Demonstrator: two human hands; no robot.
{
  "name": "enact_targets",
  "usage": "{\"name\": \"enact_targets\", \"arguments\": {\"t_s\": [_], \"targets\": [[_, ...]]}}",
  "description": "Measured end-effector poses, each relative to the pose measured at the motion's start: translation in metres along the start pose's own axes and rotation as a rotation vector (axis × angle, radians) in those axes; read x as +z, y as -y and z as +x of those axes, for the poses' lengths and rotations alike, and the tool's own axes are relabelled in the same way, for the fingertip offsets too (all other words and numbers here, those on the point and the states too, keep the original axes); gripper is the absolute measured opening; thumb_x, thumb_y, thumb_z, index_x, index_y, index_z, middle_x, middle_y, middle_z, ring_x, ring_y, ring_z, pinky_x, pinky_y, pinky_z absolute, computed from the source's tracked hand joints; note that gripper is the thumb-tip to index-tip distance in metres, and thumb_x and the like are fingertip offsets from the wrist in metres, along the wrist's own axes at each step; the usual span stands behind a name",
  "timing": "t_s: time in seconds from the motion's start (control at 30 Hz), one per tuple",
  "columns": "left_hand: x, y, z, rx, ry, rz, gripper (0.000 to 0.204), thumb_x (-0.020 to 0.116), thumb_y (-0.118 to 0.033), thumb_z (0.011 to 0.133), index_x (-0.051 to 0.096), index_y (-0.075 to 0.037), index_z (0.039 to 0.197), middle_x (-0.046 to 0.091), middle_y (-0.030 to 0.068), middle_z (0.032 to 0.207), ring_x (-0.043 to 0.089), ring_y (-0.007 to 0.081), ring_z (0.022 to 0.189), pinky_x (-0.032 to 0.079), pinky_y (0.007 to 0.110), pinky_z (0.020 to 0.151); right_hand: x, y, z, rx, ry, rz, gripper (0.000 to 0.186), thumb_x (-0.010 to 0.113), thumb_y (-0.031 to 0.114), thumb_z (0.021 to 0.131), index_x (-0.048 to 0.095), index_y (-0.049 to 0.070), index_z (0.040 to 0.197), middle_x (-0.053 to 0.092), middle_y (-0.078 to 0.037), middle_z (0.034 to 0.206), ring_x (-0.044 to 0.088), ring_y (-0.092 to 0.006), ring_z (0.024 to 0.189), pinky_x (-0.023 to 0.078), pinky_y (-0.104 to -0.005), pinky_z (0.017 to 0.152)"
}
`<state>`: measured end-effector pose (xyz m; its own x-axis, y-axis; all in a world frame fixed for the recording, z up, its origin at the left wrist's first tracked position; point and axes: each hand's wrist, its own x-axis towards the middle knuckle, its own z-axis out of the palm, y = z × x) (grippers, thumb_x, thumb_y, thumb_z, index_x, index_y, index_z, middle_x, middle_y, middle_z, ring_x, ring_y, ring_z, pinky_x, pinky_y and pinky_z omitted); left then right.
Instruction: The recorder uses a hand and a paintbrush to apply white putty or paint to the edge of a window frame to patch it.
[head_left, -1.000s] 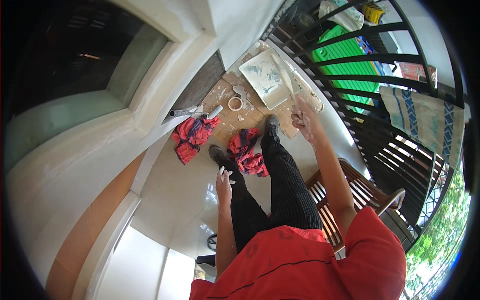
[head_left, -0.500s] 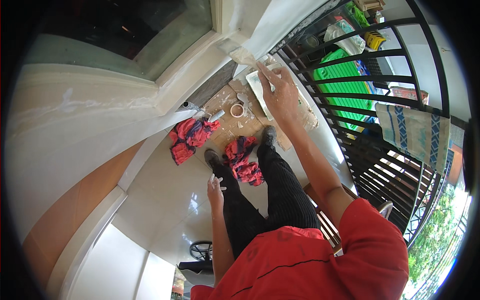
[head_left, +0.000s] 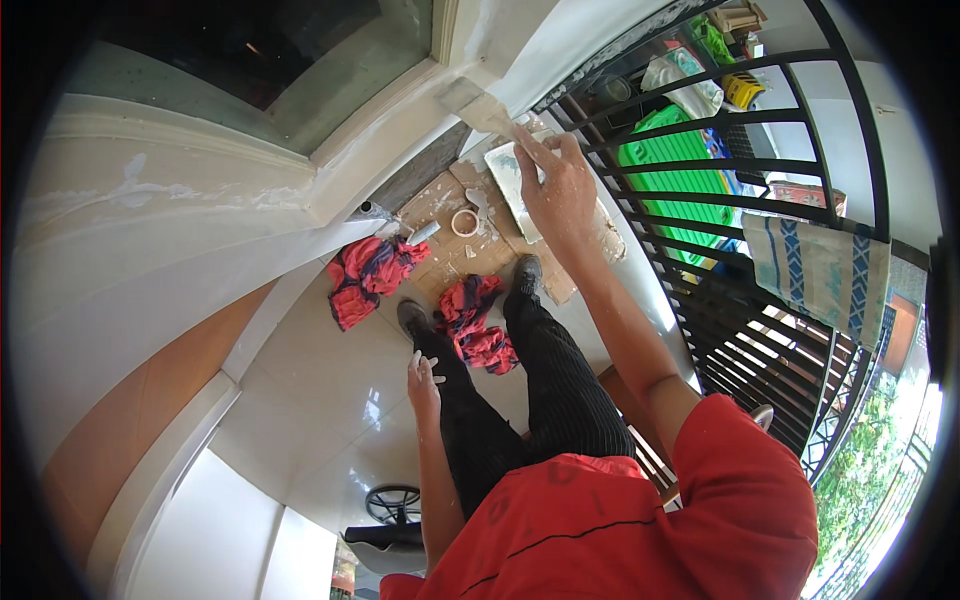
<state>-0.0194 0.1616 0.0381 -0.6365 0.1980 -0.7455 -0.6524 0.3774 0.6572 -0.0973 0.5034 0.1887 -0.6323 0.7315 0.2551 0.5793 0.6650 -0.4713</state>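
Note:
My right hand (head_left: 560, 190) is raised toward the wall corner below the window, its fingers closed round a putty knife (head_left: 485, 113). The flat blade of the knife lies at or very near the pale window ledge (head_left: 390, 112); whether it touches cannot be told. My left hand (head_left: 424, 385) hangs low beside my left leg, with white smears on its fingers. Those fingers are apart and hold nothing. White filler patches (head_left: 135, 185) mark the wall moulding to the left.
Stained cardboard (head_left: 440, 210) covers the floor by my feet, bearing a small round tub (head_left: 464, 222) and a white tray (head_left: 512, 190). Red-and-dark cloths (head_left: 370, 275) lie on the tiles. A black metal railing (head_left: 730, 165) stands at right, with a towel (head_left: 815, 270) over it.
The whole view has shifted slightly. My right hand keeps its grip on the putty knife, whose blade shows more plainly against the ledge. My left hand stays low, fingers apart.

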Motion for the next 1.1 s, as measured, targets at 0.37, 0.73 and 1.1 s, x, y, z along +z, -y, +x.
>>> {"name": "enact_targets", "arguments": {"t_s": [0.37, 0.73, 1.1], "targets": [[0.003, -0.004, -0.001, 0.002, 0.028, 0.023, 0.046, 0.042, -0.035, 0.090, 0.039, -0.002, 0.123, 0.060, 0.0124, 0.097, 0.054, 0.0114, 0.059, 0.042, 0.020, 0.049, -0.014, -0.005, 0.009, -0.006, -0.061, -0.001, 0.023, 0.059, 0.017, 0.078, 0.064, 0.017, 0.100, 0.052, -0.009, 0.076, 0.055, -0.0256, 0.064, 0.045, -0.0355, 0.056], [-0.003, -0.006, 0.004, 0.013, 0.007, 0.007, 0.045, 0.041, -0.034, 0.090, 0.040, -0.003, 0.123, 0.060, 0.0123, 0.097, 0.055, 0.0112, 0.059, 0.039, 0.019, 0.047, -0.010, -0.013, -0.002, 0.058, -0.010, -0.031, 0.024, 0.057, 0.016, 0.078, 0.063, 0.018, 0.101, 0.051, -0.010, 0.080, 0.056, -0.0256, 0.073, 0.045, -0.0357, 0.060], [-0.008, -0.002, 0.001, -0.025, -0.004, -0.003, 0.044, 0.041, -0.032, 0.091, 0.040, -0.002, 0.123, 0.059, 0.0129, 0.097, 0.055, 0.0112, 0.060, 0.041, 0.019, 0.047, -0.009, -0.009, -0.001, 0.095, -0.001, -0.040, 0.023, 0.057, 0.016, 0.078, 0.064, 0.018, 0.100, 0.051, -0.010, 0.078, 0.055, -0.0264, 0.072, 0.046, -0.0359, 0.060]]}}
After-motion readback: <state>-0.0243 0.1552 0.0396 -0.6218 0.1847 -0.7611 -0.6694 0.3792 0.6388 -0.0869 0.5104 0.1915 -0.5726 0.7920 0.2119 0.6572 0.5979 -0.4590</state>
